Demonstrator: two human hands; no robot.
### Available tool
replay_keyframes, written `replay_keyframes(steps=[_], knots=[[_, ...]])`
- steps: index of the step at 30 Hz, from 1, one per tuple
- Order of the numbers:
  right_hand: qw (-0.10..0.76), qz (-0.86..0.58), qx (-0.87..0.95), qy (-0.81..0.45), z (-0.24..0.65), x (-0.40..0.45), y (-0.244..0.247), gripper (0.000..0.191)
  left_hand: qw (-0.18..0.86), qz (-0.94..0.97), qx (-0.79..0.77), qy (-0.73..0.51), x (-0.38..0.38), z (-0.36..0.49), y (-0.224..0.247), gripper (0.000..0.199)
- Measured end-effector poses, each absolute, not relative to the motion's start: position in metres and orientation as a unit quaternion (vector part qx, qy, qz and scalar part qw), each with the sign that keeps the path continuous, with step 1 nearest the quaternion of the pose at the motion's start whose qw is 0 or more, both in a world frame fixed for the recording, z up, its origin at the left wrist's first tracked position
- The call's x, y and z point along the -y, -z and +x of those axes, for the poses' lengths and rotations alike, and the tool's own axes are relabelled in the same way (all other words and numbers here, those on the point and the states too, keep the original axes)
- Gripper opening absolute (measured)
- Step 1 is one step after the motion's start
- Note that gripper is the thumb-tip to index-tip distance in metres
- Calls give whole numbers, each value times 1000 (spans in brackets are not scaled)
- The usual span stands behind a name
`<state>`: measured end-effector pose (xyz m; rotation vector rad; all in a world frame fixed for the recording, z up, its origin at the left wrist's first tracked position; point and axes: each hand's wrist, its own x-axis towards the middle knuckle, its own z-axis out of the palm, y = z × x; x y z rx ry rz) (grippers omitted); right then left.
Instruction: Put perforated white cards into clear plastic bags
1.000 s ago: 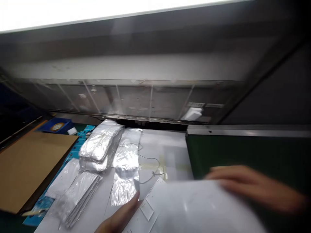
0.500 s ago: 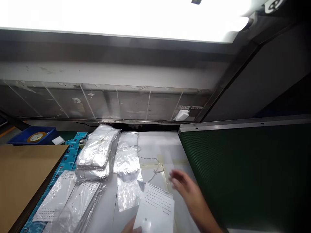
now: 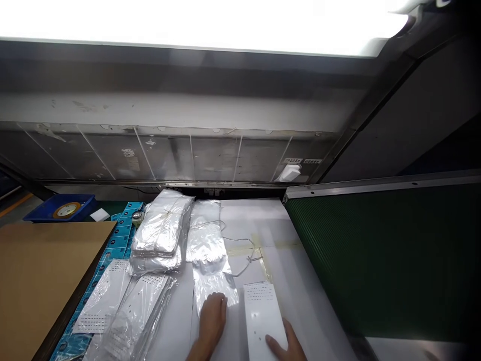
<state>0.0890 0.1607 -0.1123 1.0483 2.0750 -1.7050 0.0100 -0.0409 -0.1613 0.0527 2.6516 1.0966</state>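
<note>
A white slotted panel [image 3: 263,316] lies near the front of the white work surface, and my right hand [image 3: 287,346] grips its lower right edge, thumb on top. My left hand [image 3: 213,313] is closed over the lower end of a clear plastic bag [image 3: 210,283], fingers pressed together at the film. That bag extends from a flat pile of clear bags [image 3: 206,240]. To the left sits a thicker, string-tied stack of bags [image 3: 161,225]. Bagged white panels [image 3: 141,301] lie nearer, beside another white panel [image 3: 107,291].
Brown cardboard [image 3: 48,271] covers the far left, with a blue tray [image 3: 84,203] holding a tape roll behind it. A green ribbed surface [image 3: 394,260] stands on the right. Loose string [image 3: 250,258] lies mid-table.
My left hand has left the panel and moved up to the plastic bag. My right hand has come down onto the panel, which has shifted right. The view has shifted slightly.
</note>
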Motion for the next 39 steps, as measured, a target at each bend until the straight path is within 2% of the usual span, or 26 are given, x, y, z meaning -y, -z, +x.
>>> replay_keyframes(steps=[3, 6, 10, 14, 18, 21, 27, 32, 39], knots=[[127, 341, -734, 573, 89, -175, 121, 101, 146, 68, -941, -297, 37, -11, 184, 27], [137, 326, -736, 577, 91, -181, 121, 99, 146, 86, -957, -238, 35, -19, 198, 35], [178, 326, -702, 607, 93, -183, 115, 94, 135, 116, -964, -195, 46, -26, 196, 23], [217, 325, -688, 612, 92, -177, 113, 96, 122, 153, -963, -183, 55, -29, 185, 30], [241, 308, -687, 612, 85, -168, 110, 93, 125, 169, -959, -192, 44, -26, 187, 14], [235, 302, -690, 615, 80, -167, 105, 91, 128, 152, -959, -201, 35, -27, 192, 13], [209, 317, -686, 621, 79, -166, 110, 88, 148, 137, -945, -258, 34, -30, 191, 28], [200, 326, -692, 612, 79, -159, 116, 84, 183, 103, -921, -328, 37, -33, 190, 22], [250, 293, -638, 667, 72, -162, 107, 89, 208, 26, -880, -426, 44, -44, 189, 12]])
